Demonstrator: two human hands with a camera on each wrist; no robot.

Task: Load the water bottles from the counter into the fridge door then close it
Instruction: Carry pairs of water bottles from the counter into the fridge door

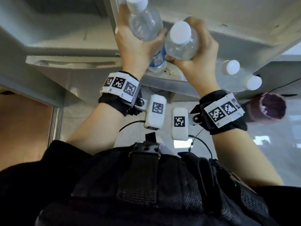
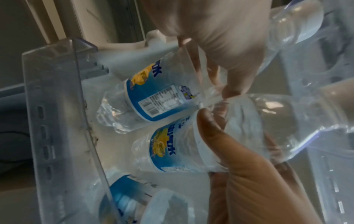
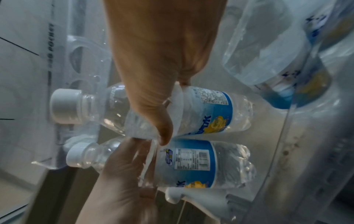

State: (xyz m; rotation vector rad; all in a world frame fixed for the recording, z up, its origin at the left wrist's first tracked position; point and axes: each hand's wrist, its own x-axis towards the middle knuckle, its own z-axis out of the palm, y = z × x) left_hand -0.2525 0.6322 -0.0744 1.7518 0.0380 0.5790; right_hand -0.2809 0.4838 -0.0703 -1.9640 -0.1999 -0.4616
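Water bottles fill both of the person's hands above the clear door shelf (image 2: 57,121) of an open fridge. Seen from the head camera, the left hand (image 1: 132,44) has its fingers and thumb curled around the body of one clear bottle (image 1: 143,22), whose white cap points up toward the camera. The right hand (image 1: 197,51) grips a second bottle (image 1: 180,41) the same way, white cap facing the camera. The two held bottles are side by side, touching or nearly so. From the left wrist camera, the lower ends of both bottles reach down into the shelf, their blue and yellow labels showing through its clear front wall; whether their bases rest on the shelf floor cannot be told. Another labelled bottle (image 2: 134,201) already sits in that shelf beside them, blurred at the bottom of the view. In the head view, two more white-capped bottles (image 1: 241,75) stand to the right of the right hand, next to a dark purple cup (image 1: 270,110). Black straps with black-and-white square markers wrap both wrists, and the person wears dark clothing with a buckled chest harness (image 1: 145,160).
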